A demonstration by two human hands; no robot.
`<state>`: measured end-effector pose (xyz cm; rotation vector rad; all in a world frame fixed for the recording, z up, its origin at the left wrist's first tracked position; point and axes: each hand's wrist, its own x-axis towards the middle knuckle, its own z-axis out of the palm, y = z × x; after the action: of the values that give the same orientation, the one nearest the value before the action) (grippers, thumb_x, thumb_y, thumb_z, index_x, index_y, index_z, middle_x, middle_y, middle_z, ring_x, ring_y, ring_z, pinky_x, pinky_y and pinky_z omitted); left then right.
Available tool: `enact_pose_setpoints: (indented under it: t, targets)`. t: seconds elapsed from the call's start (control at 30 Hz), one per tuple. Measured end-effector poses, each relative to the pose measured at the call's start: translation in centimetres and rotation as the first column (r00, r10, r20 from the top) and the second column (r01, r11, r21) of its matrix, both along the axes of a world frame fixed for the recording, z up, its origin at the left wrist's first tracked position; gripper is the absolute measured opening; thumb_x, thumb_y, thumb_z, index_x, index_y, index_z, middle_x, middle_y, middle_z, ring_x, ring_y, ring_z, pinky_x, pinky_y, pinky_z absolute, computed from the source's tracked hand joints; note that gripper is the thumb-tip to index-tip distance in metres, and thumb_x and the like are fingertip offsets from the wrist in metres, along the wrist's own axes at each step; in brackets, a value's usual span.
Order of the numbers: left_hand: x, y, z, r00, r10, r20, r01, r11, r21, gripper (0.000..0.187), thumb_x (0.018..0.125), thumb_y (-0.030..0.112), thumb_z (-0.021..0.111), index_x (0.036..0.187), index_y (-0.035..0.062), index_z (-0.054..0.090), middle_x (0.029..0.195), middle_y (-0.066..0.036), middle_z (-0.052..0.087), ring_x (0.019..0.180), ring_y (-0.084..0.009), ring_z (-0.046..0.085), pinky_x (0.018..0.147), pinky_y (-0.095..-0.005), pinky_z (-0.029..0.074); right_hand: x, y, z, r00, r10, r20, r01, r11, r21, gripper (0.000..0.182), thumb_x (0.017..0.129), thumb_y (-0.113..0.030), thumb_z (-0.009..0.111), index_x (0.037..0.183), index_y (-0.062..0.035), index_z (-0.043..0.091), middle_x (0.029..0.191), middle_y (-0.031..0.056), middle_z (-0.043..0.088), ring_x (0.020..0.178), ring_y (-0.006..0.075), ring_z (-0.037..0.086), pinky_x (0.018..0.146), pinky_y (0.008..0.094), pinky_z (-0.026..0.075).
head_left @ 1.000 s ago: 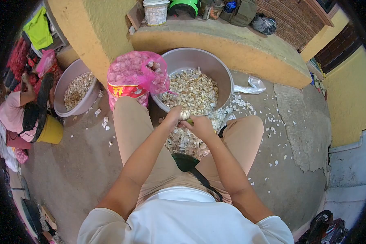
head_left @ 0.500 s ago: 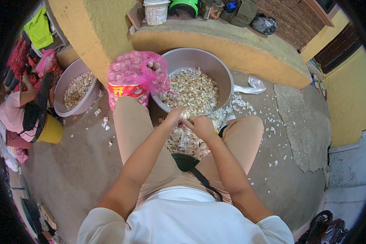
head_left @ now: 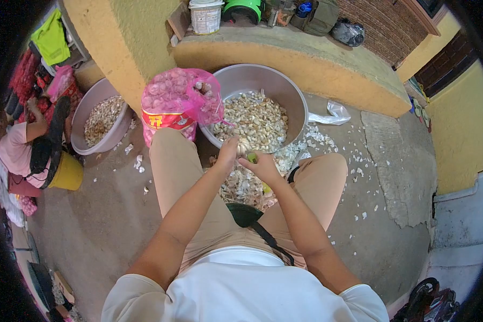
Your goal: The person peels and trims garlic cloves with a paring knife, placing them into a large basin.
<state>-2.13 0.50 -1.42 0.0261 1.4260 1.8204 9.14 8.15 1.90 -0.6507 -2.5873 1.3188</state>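
Round whitish garlic bulb (head_left: 243,146): we see it grasped in the left hand (head_left: 229,152), in view at the near rim of the wide grey plastic basin (head_left: 239,78). Right hand (head_left: 262,166) is clenched around a small bright-green object (head_left: 252,158) beside the bulb; its kind we cannot tell. Pale loose garlic cloves (head_left: 257,118) lie in the basin, spread towards its near edge. Full pink mesh bag (head_left: 169,91) stands just beside the basin's left edge. Dry papery peelings (head_left: 245,189) we note below both hands

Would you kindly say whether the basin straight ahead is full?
Partly filled: garlic cloves lie low in the basin, its far inner wall bare.
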Motion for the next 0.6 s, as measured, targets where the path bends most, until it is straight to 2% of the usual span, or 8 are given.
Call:
enact_pose_setpoints:
  t: [0.1, 0.2, 0.3, 0.4, 0.5, 0.6]
  targets:
    - [0.7, 0.4, -0.2, 0.993, 0.097, -0.065, -0.100, 0.994, -0.042, 0.036, 0.084, 0.030, 0.041, 0.101, -0.0017, 0.049, 0.089, -0.009, 0.053, 0.079, -0.0160, 0.052, 0.071, -0.0290, 0.041, 0.2, -0.3, 0.5, 0.999, -0.015, -0.042, 0.011, 0.996, -0.094, 0.035, 0.068, -0.036, 0.066, 0.077, -0.0024, 0.060, 0.061, 0.0044, 0.055, 0.058, 0.0140, 0.050, 0.057, 0.0292, 0.041]
    - [0.9, 0.3, 0.6, 0.997, 0.039, -0.073, -0.040, 0.999, -0.008, 0.036, 0.086, 0.030, 0.039, 0.102, -0.0006, 0.047, 0.087, -0.008, 0.053, 0.078, -0.0156, 0.052, 0.071, -0.0286, 0.041, -0.1, -0.2, -0.2, 0.990, -0.098, -0.097, 0.081, 0.982, -0.169, 0.036, 0.070, -0.037, 0.064, 0.072, -0.0020, 0.060, 0.056, 0.0027, 0.053, 0.052, 0.0116, 0.048, 0.051, 0.0274, 0.040]
    - [1.0, 0.3, -0.2, 0.998, -0.004, -0.069, 0.006, 1.000, 0.022, 0.033, 0.087, 0.028, 0.037, 0.102, 0.0015, 0.048, 0.085, -0.007, 0.053, 0.074, -0.0147, 0.052, 0.067, -0.0282, 0.042, -0.2, 0.2, -0.4, 0.989, -0.137, 0.059, 0.149, 0.921, -0.360, 0.034, 0.074, -0.036, 0.061, 0.068, -0.0021, 0.059, 0.051, 0.0006, 0.049, 0.044, 0.0083, 0.044, 0.043, 0.0243, 0.036]
    - [0.9, 0.2, 0.4, 0.997, -0.056, -0.044, 0.058, 0.998, 0.035, 0.031, 0.088, 0.029, 0.035, 0.099, 0.0030, 0.049, 0.083, -0.007, 0.054, 0.070, -0.0138, 0.052, 0.062, -0.0278, 0.043, -0.3, 0.2, -0.7, 0.988, -0.156, 0.005, 0.142, 0.880, -0.453, 0.032, 0.077, -0.033, 0.059, 0.067, -0.0026, 0.058, 0.047, -0.0009, 0.045, 0.038, 0.0060, 0.039, 0.036, 0.0223, 0.031]
    - [0.9, 0.4, 0.1, 0.992, -0.011, -0.129, 0.017, 0.999, 0.043, 0.032, 0.089, 0.029, 0.034, 0.096, 0.0038, 0.050, 0.080, -0.006, 0.054, 0.067, -0.0131, 0.052, 0.058, -0.0275, 0.043, -0.1, 0.0, 0.3, 0.988, -0.148, -0.033, 0.119, 0.892, -0.435, 0.031, 0.077, -0.031, 0.059, 0.066, -0.0023, 0.057, 0.047, -0.0012, 0.044, 0.038, 0.0062, 0.038, 0.035, 0.0212, 0.030]
    - [1.2, 0.1, 0.9, 0.989, -0.067, -0.135, 0.068, 0.998, 0.002, 0.031, 0.088, 0.029, 0.033, 0.096, 0.0040, 0.050, 0.079, -0.006, 0.054, 0.066, -0.0129, 0.052, 0.058, -0.0275, 0.043, -0.2, 0.4, 0.0, 0.990, -0.138, -0.002, 0.117, 0.850, -0.513, 0.027, 0.077, -0.026, 0.059, 0.065, -0.0021, 0.055, 0.047, -0.0006, 0.044, 0.037, 0.0066, 0.038, 0.035, 0.0215, 0.030]
